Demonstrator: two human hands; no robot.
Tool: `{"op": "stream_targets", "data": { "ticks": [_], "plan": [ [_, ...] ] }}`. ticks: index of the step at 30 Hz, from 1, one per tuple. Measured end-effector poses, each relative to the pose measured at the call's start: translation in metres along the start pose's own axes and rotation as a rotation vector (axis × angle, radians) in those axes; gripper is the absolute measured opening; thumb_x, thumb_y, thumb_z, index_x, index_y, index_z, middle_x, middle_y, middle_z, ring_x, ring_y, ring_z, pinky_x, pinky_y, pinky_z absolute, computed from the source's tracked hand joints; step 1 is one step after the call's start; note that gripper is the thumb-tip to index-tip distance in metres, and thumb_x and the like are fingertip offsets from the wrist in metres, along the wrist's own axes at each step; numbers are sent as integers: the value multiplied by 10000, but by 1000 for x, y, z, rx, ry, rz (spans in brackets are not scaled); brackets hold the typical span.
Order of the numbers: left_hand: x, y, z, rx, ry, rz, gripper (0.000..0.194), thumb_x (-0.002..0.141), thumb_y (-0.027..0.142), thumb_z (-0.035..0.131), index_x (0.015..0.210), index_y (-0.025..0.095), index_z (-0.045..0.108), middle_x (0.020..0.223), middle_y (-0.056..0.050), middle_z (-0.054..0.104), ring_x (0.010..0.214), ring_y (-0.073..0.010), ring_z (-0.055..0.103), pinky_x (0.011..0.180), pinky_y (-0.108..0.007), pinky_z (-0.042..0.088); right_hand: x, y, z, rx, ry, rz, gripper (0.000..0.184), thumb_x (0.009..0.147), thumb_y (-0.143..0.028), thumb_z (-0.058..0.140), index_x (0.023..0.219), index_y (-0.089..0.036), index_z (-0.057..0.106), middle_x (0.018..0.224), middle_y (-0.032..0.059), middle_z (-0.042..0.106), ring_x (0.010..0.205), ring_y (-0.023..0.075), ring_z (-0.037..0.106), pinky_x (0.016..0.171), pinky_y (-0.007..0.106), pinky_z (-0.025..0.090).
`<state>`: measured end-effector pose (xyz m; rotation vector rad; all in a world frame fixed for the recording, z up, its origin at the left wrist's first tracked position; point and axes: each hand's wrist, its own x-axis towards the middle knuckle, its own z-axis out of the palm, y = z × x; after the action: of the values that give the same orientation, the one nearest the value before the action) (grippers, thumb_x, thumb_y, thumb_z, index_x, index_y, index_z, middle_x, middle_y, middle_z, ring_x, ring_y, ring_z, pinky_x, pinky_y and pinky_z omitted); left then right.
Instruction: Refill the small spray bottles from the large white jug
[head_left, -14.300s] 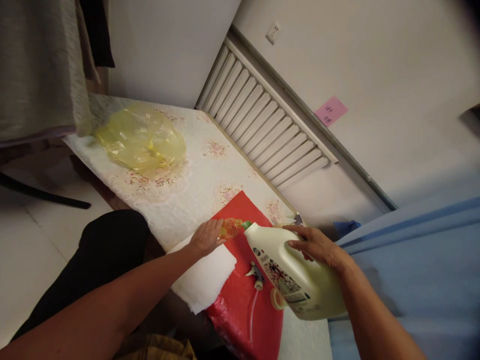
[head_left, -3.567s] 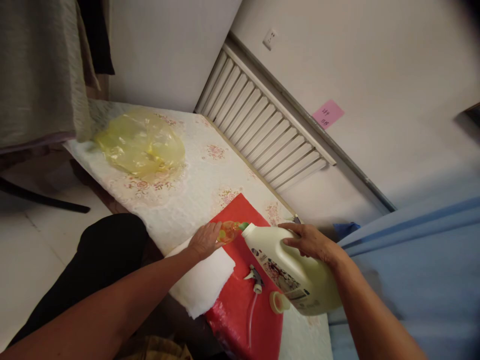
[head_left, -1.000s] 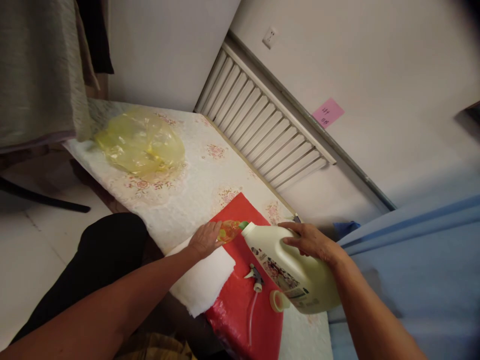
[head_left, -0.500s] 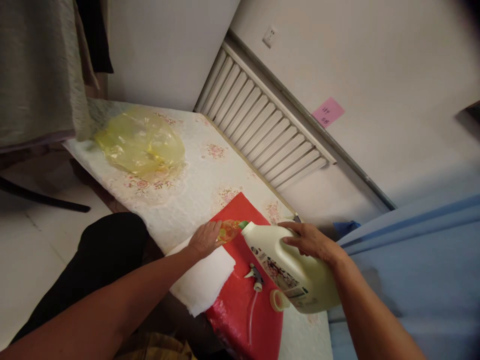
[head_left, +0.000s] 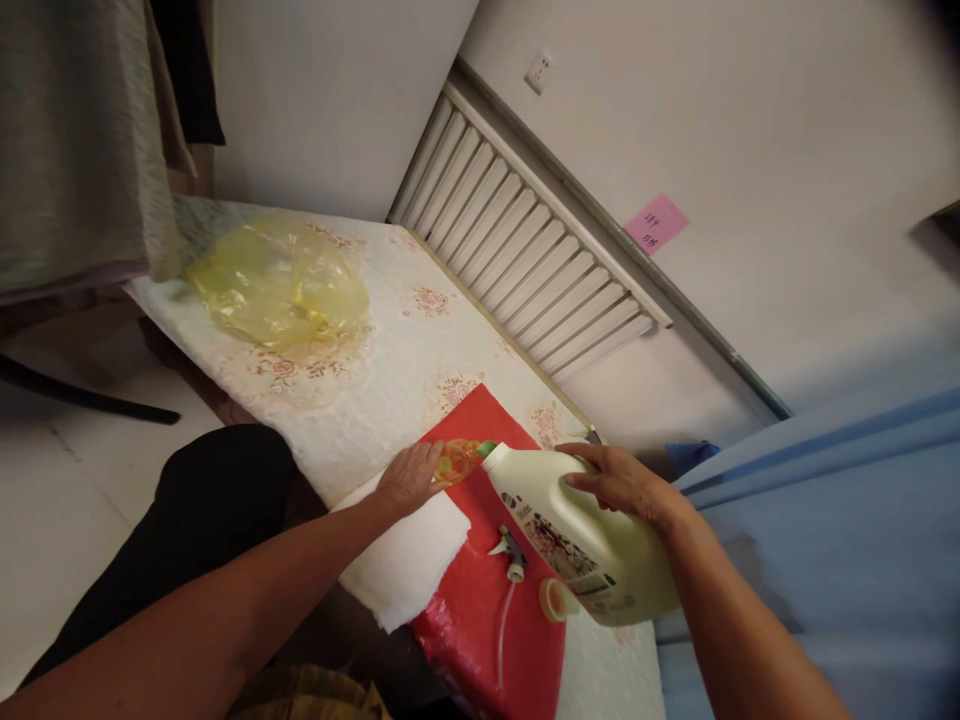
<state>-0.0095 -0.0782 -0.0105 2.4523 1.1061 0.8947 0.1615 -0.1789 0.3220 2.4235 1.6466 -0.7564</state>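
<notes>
My right hand (head_left: pixel 619 480) grips the handle of a large cream detergent jug (head_left: pixel 581 540), tipped so its mouth meets the green neck of a small clear orange bottle (head_left: pixel 459 460). My left hand (head_left: pixel 409 478) is wrapped round that small bottle and steadies it on the red mat (head_left: pixel 487 620). A spray-trigger head with its tube (head_left: pixel 510 565) and the jug's cap (head_left: pixel 553 598) lie loose on the mat below the jug. A folded white cloth (head_left: pixel 401 565) lies under my left wrist.
The table (head_left: pixel 390 370) has a floral cover, with a crumpled yellow plastic bag (head_left: pixel 281 285) at its far end. A slatted radiator cover (head_left: pixel 517 250) runs along the wall behind. Grey fabric (head_left: pixel 75 150) hangs at upper left; blue cloth (head_left: pixel 817 540) lies at right.
Almost nothing differs; both hands keep their hold and the jug stays tipped against the small bottle, sitting slightly lower than 14 s ago.
</notes>
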Motion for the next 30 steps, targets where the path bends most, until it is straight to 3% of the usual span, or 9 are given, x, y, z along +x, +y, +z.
{"op": "stream_targets", "data": {
  "ticks": [30],
  "plan": [
    [-2,-1,3,4,22,7,572,904,470,619,1351,145,472,1168,-164,667,1110,-311,621,943,-412,491,2,1,-1,-17,0,-17,515,855,-277,608,1359,-172,596,715,-8,613,482,82,454,467,210,411]
  ]
}}
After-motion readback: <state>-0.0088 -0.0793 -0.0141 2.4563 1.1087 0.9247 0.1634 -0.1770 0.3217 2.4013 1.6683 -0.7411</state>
